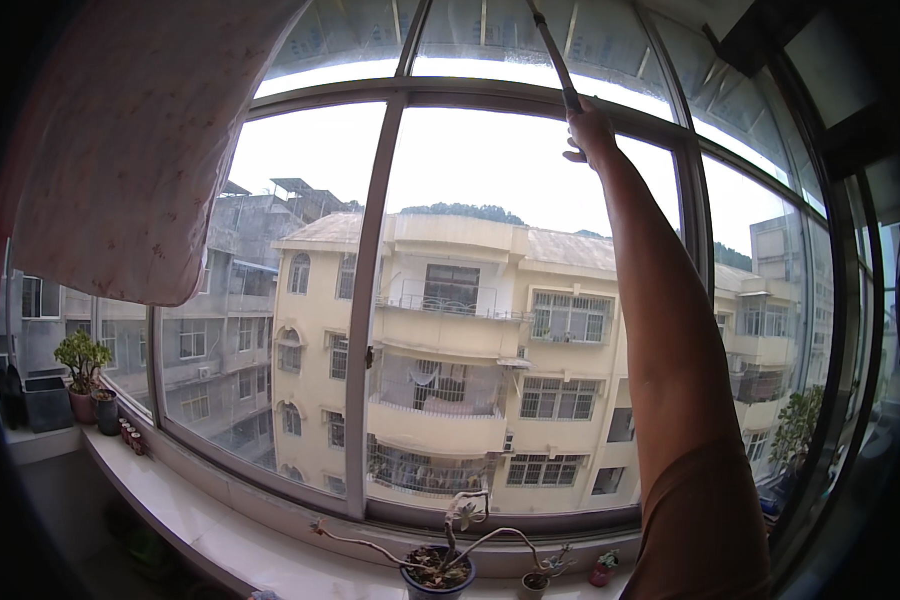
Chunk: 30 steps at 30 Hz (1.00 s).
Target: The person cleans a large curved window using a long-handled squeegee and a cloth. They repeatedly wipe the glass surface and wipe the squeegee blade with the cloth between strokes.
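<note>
My right hand (pixel 592 129) is raised high in front of the window, gripping the dark lower end of a long pole (pixel 553 51). The pole slants up and to the left past the upper window frame, and its far end is cut off by the top of the view. Behind it stands the upper window pane (pixel 487 34), marked with streaks or smears. Whether the pole touches the glass cannot be seen. My left hand is out of view.
Pale patterned fabric (pixel 127 165) hangs at upper left. On the tiled sill (pixel 195 525) stand a branching succulent in a blue-rimmed pot (pixel 439 574), small pots (pixel 534 583), a jade-like plant (pixel 82 360), a grey square planter (pixel 48 405) and several small cans (pixel 131 436). Buildings stand outside.
</note>
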Each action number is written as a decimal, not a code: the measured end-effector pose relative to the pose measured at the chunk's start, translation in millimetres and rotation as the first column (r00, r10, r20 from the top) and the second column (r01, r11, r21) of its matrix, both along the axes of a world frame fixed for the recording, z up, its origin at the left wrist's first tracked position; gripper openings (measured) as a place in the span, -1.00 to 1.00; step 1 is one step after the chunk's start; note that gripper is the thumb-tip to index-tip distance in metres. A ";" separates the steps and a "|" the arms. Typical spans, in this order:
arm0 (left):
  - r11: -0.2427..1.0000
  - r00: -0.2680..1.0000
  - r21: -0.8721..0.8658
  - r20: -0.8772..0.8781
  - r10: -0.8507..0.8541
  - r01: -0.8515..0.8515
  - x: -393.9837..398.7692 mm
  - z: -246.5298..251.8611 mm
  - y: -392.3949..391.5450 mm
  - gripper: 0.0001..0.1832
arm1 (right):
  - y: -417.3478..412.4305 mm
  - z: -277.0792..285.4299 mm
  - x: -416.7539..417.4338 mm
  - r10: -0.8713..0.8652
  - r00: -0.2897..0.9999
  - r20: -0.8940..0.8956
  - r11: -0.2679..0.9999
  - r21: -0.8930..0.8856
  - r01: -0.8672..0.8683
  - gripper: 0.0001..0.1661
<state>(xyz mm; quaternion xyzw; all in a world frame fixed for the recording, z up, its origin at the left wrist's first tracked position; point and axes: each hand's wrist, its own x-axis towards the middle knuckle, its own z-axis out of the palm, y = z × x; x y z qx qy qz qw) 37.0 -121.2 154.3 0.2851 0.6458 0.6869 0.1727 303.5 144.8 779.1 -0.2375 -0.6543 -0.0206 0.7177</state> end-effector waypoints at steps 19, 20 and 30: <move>0.988 0.961 -0.120 -0.248 -0.126 0.098 -20.4 -29.0 29.1 -0.68 | 17.2 -110.8 18.1 -0.590 0.774 0.230 0.798 0.014 0.603 -0.41; 0.982 0.948 -0.063 -0.255 -0.189 0.178 -12.3 -13.9 31.6 -0.75 | 15.6 -121.3 19.4 -0.578 0.779 0.242 0.802 -0.006 0.597 -0.40; 0.833 0.208 0.396 -0.917 0.340 0.386 77.5 228.1 144.7 -0.69 | 4.7 -212.5 39.4 -0.611 0.741 0.280 0.760 -0.056 0.648 -0.35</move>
